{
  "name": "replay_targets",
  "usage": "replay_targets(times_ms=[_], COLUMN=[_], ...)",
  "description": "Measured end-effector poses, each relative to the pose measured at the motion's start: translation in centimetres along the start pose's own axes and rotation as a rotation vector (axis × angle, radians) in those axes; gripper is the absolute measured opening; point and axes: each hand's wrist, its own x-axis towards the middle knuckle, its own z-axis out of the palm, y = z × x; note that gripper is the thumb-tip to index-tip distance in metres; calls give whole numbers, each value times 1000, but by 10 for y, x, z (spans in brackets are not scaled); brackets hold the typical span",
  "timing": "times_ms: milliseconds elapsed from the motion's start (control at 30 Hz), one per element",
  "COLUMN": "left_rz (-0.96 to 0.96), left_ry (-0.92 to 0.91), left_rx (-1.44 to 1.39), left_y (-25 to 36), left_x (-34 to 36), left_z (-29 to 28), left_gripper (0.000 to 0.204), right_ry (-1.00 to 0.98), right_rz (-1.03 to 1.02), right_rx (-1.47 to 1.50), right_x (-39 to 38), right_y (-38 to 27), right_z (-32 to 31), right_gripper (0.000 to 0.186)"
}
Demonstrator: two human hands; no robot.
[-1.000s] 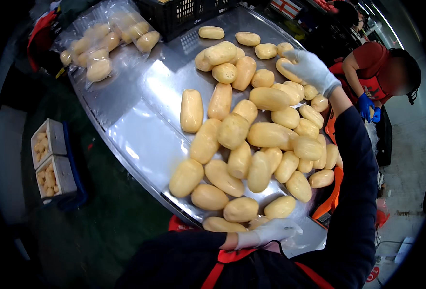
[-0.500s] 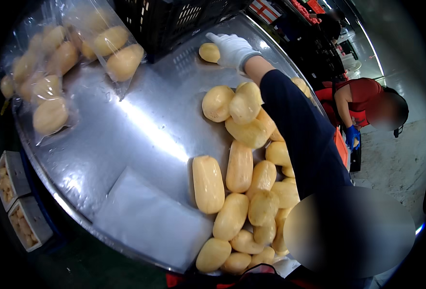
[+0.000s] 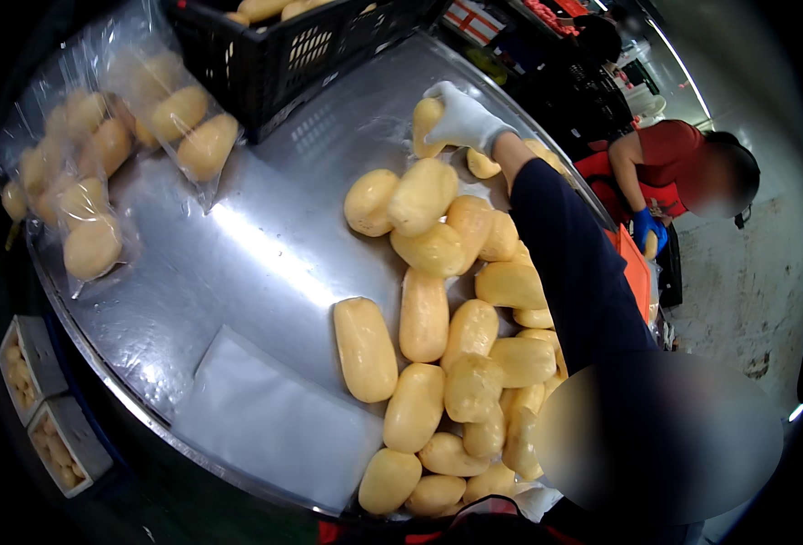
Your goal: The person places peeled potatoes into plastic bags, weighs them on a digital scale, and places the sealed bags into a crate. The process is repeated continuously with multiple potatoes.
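My right hand (image 3: 471,120), in a white glove, reaches across to the far side of the metal table. Its fingers and thumb close round a peeled potato (image 3: 426,127). Just beside the hand lies another peeled potato (image 3: 483,163), partly covered by my wrist. Nearer to me is a loose heap of peeled potatoes (image 3: 472,386), some long, some rounded, with my dark sleeve hiding its right edge. A long peeled potato (image 3: 365,350) lies at the heap's left side. My left hand is not in view.
Clear bags of potatoes (image 3: 88,195) lie at the far left. A black crate (image 3: 301,59) with potatoes stands at the back. Flat plastic bags (image 3: 274,418) rest near the table's front edge. Past the right rim, a person in red (image 3: 651,163) wears blue gloves. White boxes (image 3: 69,445) stand lower left.
My right hand has gone from pointing outward beside a potato to gripping one, which is tilted up. The view has shifted, showing more of the black crate.
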Motion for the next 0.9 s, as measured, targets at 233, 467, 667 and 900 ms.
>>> replay_targets(times_ms=[233,467,667,900], left_rz=[109,-16,192,349], left_ry=[28,247,452,953], left_rx=[159,666,638,1044], left_y=[-32,-59,-87,-104], left_x=[33,61,75,94], left_z=[68,153,200,274], left_gripper=[31,38,35,27], right_ry=[200,189,397,448], right_rz=[-107,184,42,692], right_rx=[1451,2092,1673,1177], right_x=[-207,-500,-731,-943], right_y=[28,37,61,114], right_z=[-94,-124,-125,-38], right_gripper=[81,57,58,50])
